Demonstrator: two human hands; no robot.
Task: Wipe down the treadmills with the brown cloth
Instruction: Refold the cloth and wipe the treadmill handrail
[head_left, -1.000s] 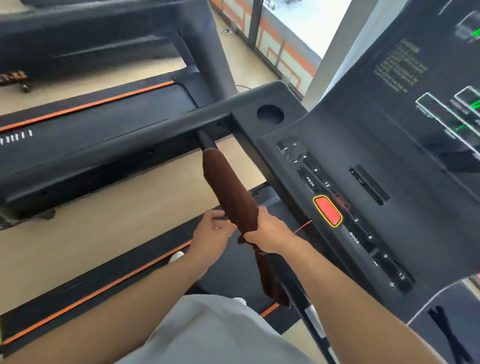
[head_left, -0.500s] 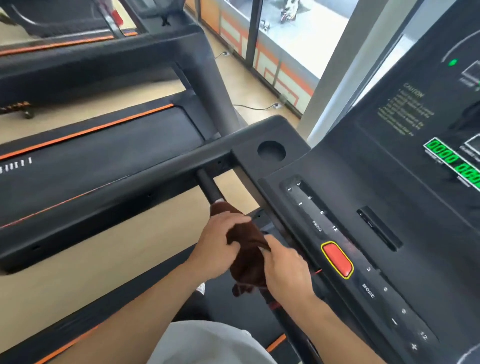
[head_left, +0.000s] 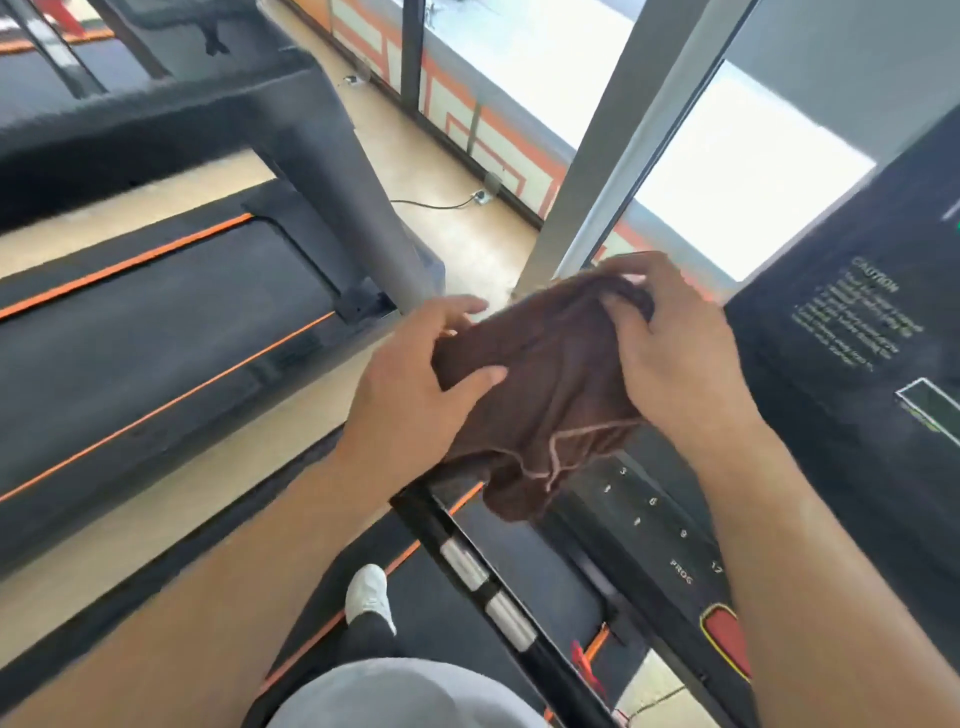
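Note:
The brown cloth (head_left: 550, 384) is bunched and held up in the air between both hands, above the left corner of the treadmill console (head_left: 841, 467). My left hand (head_left: 415, 384) pinches its left edge with thumb on top. My right hand (head_left: 670, 353) grips its upper right part, fingers curled into the fabric. A loose corner of the cloth hangs down over the console's number buttons. The black handlebar (head_left: 483, 582) with silver grip sensors runs down below the cloth, bare.
A second treadmill (head_left: 156, 322) with orange stripes lies to the left, its grey upright post (head_left: 337, 171) close by. A window and grey pillar (head_left: 613, 156) stand ahead. The red stop button (head_left: 727, 644) is at lower right. My white shoe (head_left: 369, 597) stands on the belt.
The cloth came off the handlebar it was wrapped around. Both hands lifted it up and forward, gathering it, then spreading it between them. The view tilted up toward the window.

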